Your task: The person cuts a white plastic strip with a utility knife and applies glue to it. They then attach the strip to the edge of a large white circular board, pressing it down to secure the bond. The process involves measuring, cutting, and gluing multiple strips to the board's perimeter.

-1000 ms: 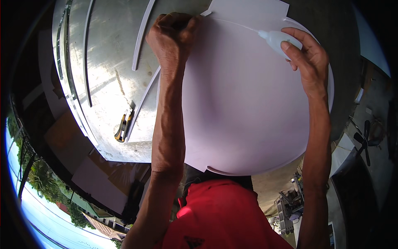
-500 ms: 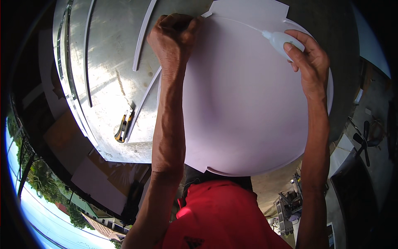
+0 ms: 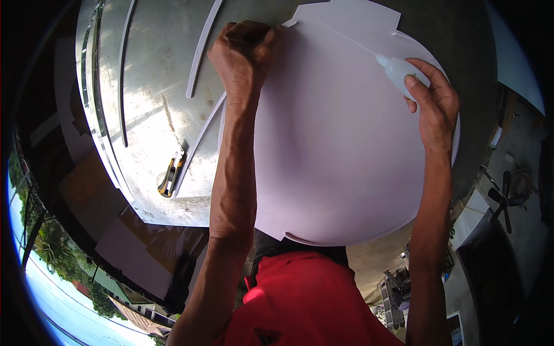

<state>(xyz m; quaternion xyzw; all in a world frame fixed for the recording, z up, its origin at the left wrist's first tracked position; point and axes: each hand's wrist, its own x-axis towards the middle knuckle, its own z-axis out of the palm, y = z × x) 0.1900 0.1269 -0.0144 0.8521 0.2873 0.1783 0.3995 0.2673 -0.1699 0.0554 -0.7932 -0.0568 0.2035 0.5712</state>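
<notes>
A large white rounded sheet (image 3: 346, 155) with notched edges lies in front of me. At its far left edge my left hand (image 3: 245, 55) is closed in a pinch, and a short white strip end (image 3: 290, 23) shows beyond the fingers; the grip itself is partly hidden. My right hand (image 3: 435, 101) wraps round a translucent white squeeze bottle (image 3: 401, 75) above the sheet's far right part, nozzle toward the upper left. From the nozzle a thin pale line runs toward the strip end; whether it is a tube or a thread of liquid I cannot tell.
On the metal tabletop (image 3: 150, 115) to the left lie a yellow-and-black utility knife (image 3: 171, 173), a thin white strip (image 3: 199, 144) running under my left wrist, and other long strips (image 3: 203, 49). A dark fan-like object (image 3: 504, 200) stands at the far right.
My right hand has drawn the squeeze bottle slightly right and nearer to me, and the pale line's far end has shifted right. My left hand stays almost in place.
</notes>
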